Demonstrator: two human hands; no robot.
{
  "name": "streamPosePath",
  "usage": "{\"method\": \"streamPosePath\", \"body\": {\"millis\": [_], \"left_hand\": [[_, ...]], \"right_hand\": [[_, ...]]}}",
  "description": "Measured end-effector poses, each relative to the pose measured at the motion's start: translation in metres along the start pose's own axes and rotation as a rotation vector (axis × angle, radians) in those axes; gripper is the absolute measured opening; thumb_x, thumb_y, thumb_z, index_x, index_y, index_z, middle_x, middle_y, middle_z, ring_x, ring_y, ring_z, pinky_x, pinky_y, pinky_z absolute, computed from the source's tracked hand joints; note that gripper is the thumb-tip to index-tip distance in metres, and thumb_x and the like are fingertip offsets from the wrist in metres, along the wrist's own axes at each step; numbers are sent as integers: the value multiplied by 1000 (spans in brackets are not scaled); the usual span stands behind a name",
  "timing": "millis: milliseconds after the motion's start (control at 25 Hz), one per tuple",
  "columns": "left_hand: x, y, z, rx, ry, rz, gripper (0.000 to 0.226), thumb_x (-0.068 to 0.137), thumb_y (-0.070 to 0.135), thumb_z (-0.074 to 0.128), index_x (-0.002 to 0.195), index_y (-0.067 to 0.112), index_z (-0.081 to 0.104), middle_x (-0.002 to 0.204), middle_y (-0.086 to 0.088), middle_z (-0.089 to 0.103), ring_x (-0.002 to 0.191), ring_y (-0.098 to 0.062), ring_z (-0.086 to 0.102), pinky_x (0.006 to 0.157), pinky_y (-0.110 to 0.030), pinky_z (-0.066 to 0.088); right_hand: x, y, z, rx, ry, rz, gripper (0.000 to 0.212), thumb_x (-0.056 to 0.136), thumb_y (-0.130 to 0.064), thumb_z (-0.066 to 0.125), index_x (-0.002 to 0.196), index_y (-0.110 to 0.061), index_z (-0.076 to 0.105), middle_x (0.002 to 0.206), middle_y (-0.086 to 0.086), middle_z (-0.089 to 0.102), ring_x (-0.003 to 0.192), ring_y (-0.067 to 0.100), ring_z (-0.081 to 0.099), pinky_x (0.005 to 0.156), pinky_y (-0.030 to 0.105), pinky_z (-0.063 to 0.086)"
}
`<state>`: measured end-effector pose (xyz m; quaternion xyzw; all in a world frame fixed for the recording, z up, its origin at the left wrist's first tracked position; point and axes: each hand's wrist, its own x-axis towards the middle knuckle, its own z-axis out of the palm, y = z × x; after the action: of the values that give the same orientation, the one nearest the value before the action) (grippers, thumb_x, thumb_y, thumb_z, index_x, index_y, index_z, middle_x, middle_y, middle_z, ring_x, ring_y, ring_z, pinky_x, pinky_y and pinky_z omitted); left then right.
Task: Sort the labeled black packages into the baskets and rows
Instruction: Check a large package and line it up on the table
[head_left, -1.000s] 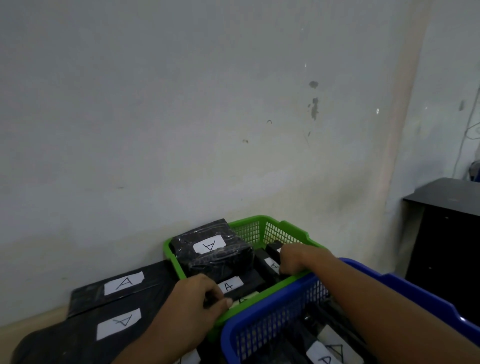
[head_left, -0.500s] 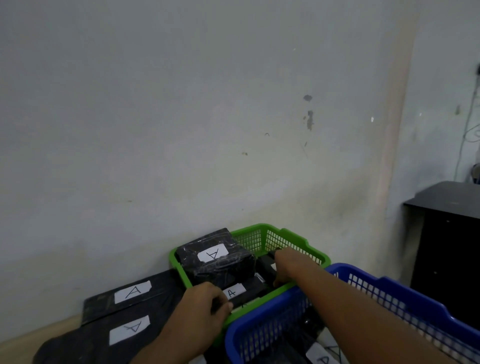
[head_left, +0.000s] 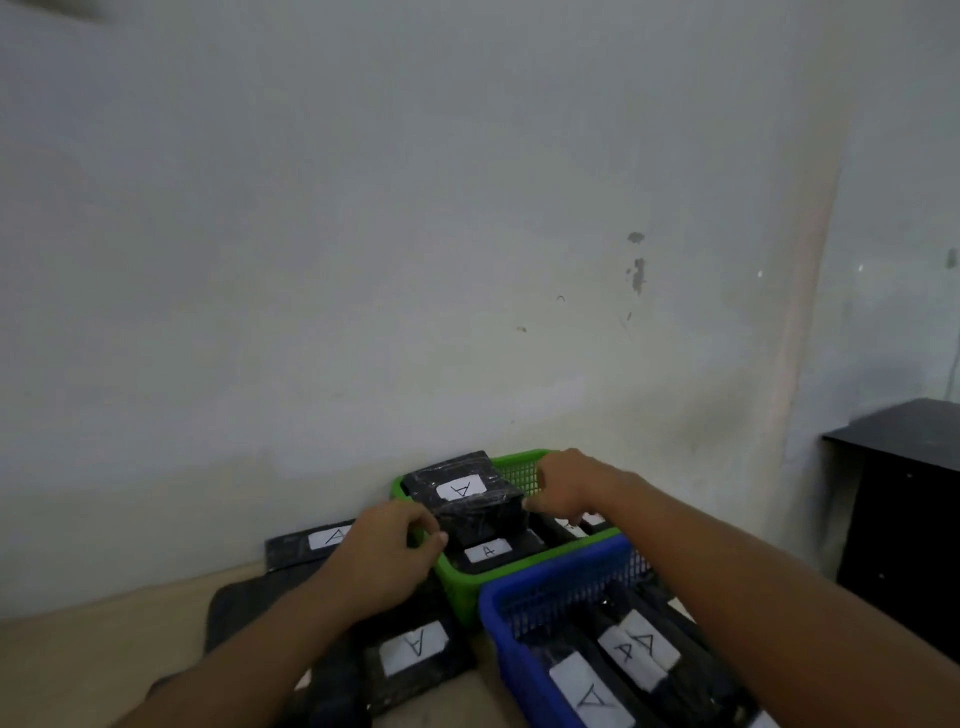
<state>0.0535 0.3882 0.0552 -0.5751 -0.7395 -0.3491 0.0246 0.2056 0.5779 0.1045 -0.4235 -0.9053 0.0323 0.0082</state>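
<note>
Sorting looks nearly done: black labelled packages (head_left: 462, 491) fill the green plastic basket (head_left: 467, 577) and blue plastic basket (head_left: 519, 587), the left hand (head_left: 387, 553) grips the green rim, and the right hand's (head_left: 566, 486) hold is unclear.

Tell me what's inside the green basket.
A bulky package labelled A sits above a flat package labelled A. The right hand covers most of the further labelled packages; whatever lies beneath is hidden.

I read the green basket (head_left: 460, 579) and the blue basket (head_left: 519, 590) as moulded lattice plastic, faintly shiny; the black package (head_left: 467, 512) wears glossy, wrinkled film; its label (head_left: 461, 488) is matt white paper; the surface (head_left: 78, 670) looks pale, smooth wood; the wall (head_left: 415, 234) is matt, scuffed paint.
</note>
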Motion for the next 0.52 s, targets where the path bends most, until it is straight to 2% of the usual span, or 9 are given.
{"method": "streamPosePath", "body": {"millis": [120,240,400,520], "left_hand": [[-33,0,-37,2,41,-38,11,88,32,62,88,23,69,97,4,69,92,-11,61,82,-24,47],[-73,-6,-73,29,70,-52,19,91,32,59,96,18,70,105,2,66,93,-10,55,79,-21,39],[-144,-34,-123,67,124,-140,24,92,32,57,105,15,70,114,-1,67,104,-13,58,82,-17,38],[-204,-70,-160,94,181,-259,25,92,35,58,104,16,70,116,0,66,109,-14,57,85,-19,37]], "right_hand": [[-45,-46,-15,7,-9,-121,38,91,-43,58,89,-6,66,81,10,72,76,25,71,61,28,49],[-80,-97,-14,-20,9,-242,46,92,-45,57,104,-2,69,98,16,73,81,26,71,67,31,52],[-115,-181,7,-36,-3,-392,41,89,-51,60,102,-13,67,95,9,72,81,19,66,68,30,48],[-139,-252,26,-9,-32,-535,41,90,-49,60,111,-14,63,108,7,67,87,21,65,80,34,52]]}}
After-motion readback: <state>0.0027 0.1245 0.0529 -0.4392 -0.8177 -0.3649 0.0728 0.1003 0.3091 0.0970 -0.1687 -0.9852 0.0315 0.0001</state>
